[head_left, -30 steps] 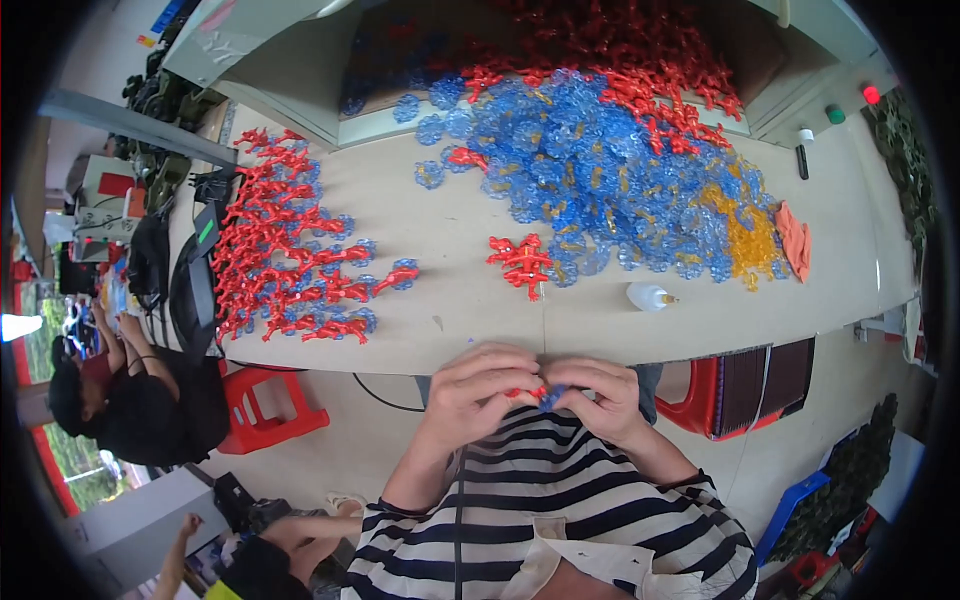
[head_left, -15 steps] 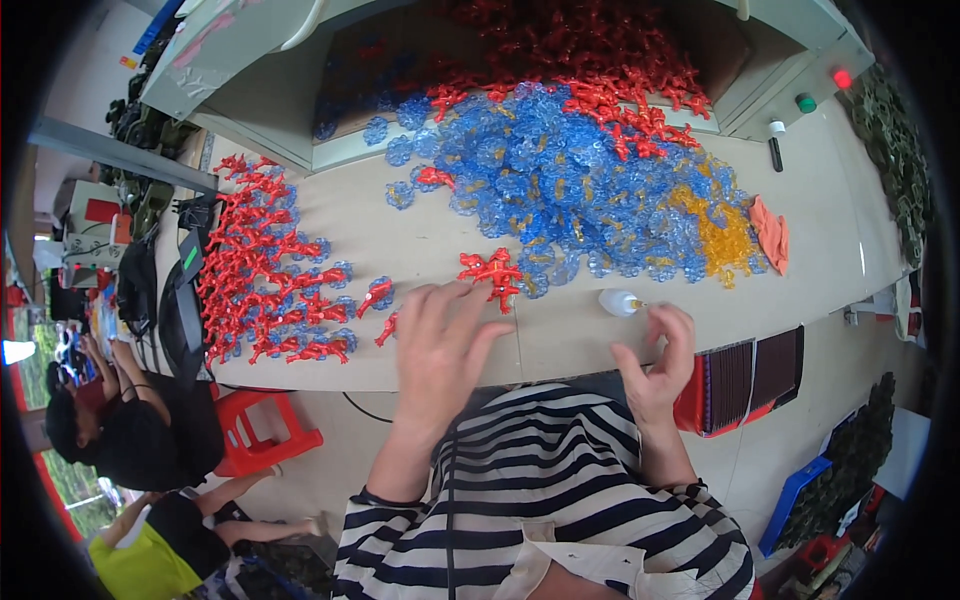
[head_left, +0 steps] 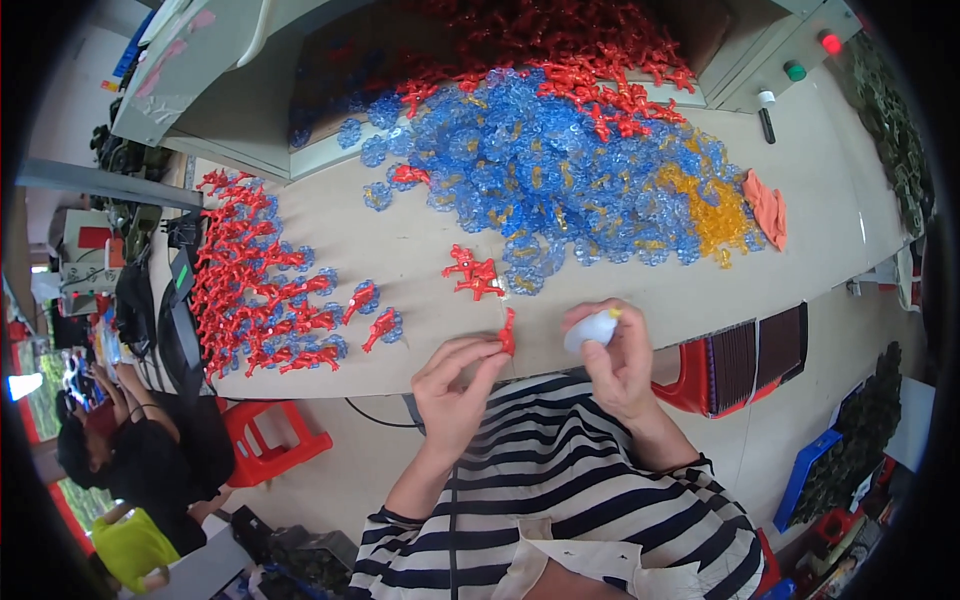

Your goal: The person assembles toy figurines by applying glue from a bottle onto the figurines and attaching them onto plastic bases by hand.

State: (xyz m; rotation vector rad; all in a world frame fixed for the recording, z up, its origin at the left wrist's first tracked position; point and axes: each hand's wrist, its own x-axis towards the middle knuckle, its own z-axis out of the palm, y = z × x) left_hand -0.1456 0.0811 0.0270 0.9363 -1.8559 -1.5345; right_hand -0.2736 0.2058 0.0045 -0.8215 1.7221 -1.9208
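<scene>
My left hand (head_left: 452, 392) pinches a small red plastic figure (head_left: 508, 330) between thumb and fingertips, above the table's front edge. In my right hand (head_left: 622, 372) is a small white squeeze bottle (head_left: 590, 331) with a yellowish tip, tilted tip up and to the right. A few loose red figures (head_left: 474, 272) lie just beyond my left hand. Farther back spreads a big heap of clear blue plastic pieces (head_left: 530, 170), with yellow pieces (head_left: 722, 215) at its right side. To the left stand rows of red figures (head_left: 250, 290) joined with clear blue pieces.
More red figures (head_left: 560, 40) fill the cabinet opening at the back. An orange cloth (head_left: 765, 210) and a black marker (head_left: 767, 118) lie at the right of the table. A red stool (head_left: 270, 440) stands below at left, near other people; a red crate (head_left: 690, 380) is below at right.
My right hand has picked up the squeeze bottle from the table. The left hand has taken a red figure and drawn it toward me. The view has shifted slightly.
</scene>
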